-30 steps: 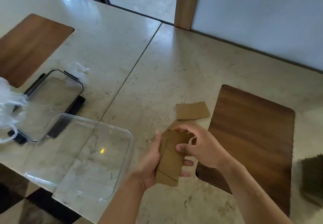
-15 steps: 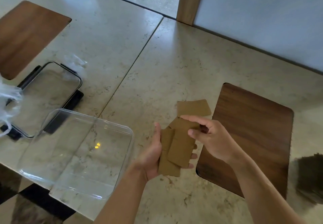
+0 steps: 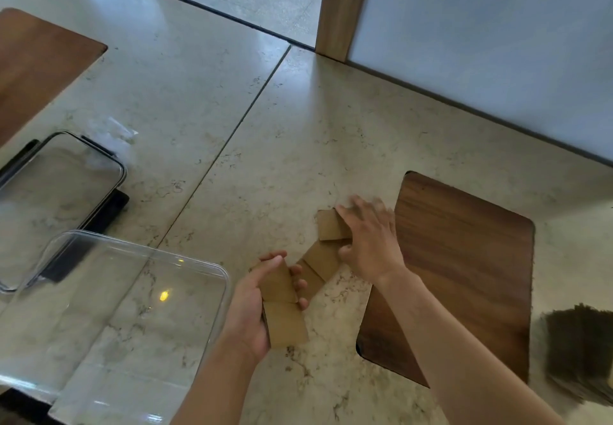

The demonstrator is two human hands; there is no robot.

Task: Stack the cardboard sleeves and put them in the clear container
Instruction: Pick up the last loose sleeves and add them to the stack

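My left hand (image 3: 255,308) is shut on a loose, fanned stack of brown cardboard sleeves (image 3: 283,318), held just right of the clear container (image 3: 212,295). Two more sleeves (image 3: 320,262) stick out past its fingertips, and the thumb of my right hand (image 3: 370,245) touches them. The right hand's fingers lie spread and flat on a single sleeve (image 3: 326,225) on the stone table, beside the wooden mat (image 3: 464,275). That hand is motion-blurred and lifts nothing. The container stands with nothing inside it at the table's near left edge.
The container's lid (image 3: 56,199), with black clips, lies upside down behind the container. A second wooden mat (image 3: 39,66) is at far left. A dark stack of flat things (image 3: 583,351) sits at the right edge. A wall panel borders the table's far side.
My right hand let go of the stack and reached away to the single sleeve lying on the table. My left hand drew the stack a little nearer to me.
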